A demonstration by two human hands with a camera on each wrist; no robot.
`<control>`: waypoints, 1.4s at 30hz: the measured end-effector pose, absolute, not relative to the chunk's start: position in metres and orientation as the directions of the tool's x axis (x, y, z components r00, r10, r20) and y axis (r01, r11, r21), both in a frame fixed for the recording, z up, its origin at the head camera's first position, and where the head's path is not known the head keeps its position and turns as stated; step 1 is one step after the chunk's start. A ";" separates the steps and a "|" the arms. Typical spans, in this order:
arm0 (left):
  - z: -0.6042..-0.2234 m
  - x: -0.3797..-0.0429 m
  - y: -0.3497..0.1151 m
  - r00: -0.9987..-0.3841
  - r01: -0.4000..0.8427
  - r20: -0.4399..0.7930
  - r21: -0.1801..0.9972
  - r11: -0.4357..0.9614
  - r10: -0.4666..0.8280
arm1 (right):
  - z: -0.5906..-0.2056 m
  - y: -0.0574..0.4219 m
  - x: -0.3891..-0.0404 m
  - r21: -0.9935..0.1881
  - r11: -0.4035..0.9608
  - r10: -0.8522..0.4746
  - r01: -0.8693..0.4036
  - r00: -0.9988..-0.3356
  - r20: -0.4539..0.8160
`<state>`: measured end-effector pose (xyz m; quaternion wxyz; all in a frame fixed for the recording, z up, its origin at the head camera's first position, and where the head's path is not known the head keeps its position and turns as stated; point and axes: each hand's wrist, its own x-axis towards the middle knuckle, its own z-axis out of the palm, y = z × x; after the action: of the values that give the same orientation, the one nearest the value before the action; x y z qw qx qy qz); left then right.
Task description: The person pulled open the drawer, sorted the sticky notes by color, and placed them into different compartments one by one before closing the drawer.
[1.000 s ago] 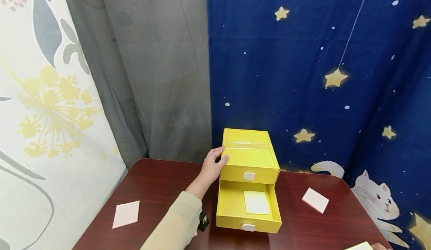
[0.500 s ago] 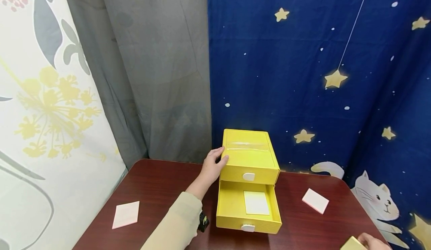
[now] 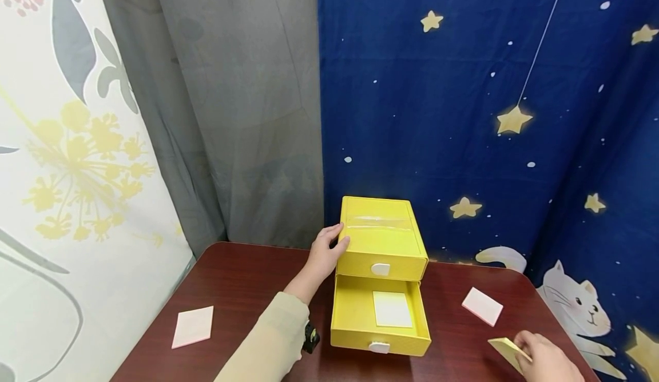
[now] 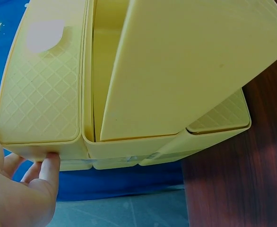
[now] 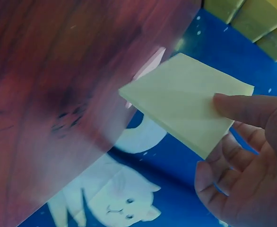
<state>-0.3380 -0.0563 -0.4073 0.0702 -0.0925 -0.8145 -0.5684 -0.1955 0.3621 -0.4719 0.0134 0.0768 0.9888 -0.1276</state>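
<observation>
A: Near right, the right hand (image 3: 548, 359) pinches a flat, square-edged yellow pad (image 5: 186, 99) between thumb and fingers, tilted over the reddish-brown table (image 3: 247, 290)!

B: Left of that, the lower drawer (image 3: 355, 313) stands pulled out, a pale pad (image 3: 392, 309) lying inside; its thickness is hard to judge.

A: Pinkish pads (image 3: 193, 327) lie left and right. Farther back, the upper drawer (image 4: 44, 94) shows embossed diamonds.

B: And the left hand (image 3: 325, 253)? Fingers relaxed, resting against the yellow box's (image 3: 383, 239) left side, before a starry blue curtain (image 3: 391, 113).
</observation>
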 end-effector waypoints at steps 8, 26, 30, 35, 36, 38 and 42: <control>-0.408 -0.337 -0.056 -0.972 0.237 0.224 0.910 0.340 0.076 | -0.462 0.326 -0.193 -0.249 0.968 0.062 0.003 -0.972 0.228; -0.408 -0.339 -0.057 -0.968 0.251 0.239 0.908 0.335 0.078 | -0.469 0.289 -0.197 -0.143 0.956 -0.096 -0.257 -0.734 0.672; -0.408 -0.338 -0.057 -0.963 0.271 0.257 0.905 0.328 0.086 | -0.466 0.283 -0.197 -0.134 0.953 -0.104 -0.270 -0.711 0.695; -0.409 -0.337 -0.057 -0.961 0.278 0.265 0.903 0.327 0.084 | -0.461 0.275 -0.197 -0.149 0.952 -0.091 -0.268 -0.709 0.699; -0.409 -0.337 -0.056 -0.958 0.285 0.274 0.895 0.342 0.082 | -0.460 0.274 -0.197 -0.148 0.951 -0.092 -0.273 -0.702 0.707; -0.408 -0.337 -0.056 -0.957 0.289 0.279 0.893 0.345 0.080 | -0.459 0.273 -0.197 -0.141 0.946 -0.100 -0.290 -0.681 0.726; -0.408 -0.336 -0.056 -0.962 0.271 0.261 0.900 0.341 0.077 | -0.458 0.271 -0.198 -0.121 0.936 -0.128 -0.331 -0.639 0.758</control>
<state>-0.3364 -0.0559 -0.4078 0.0860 -0.1071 -0.8142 -0.5641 -0.1984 0.2706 -0.4576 -0.4051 -0.1278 0.8966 -0.1251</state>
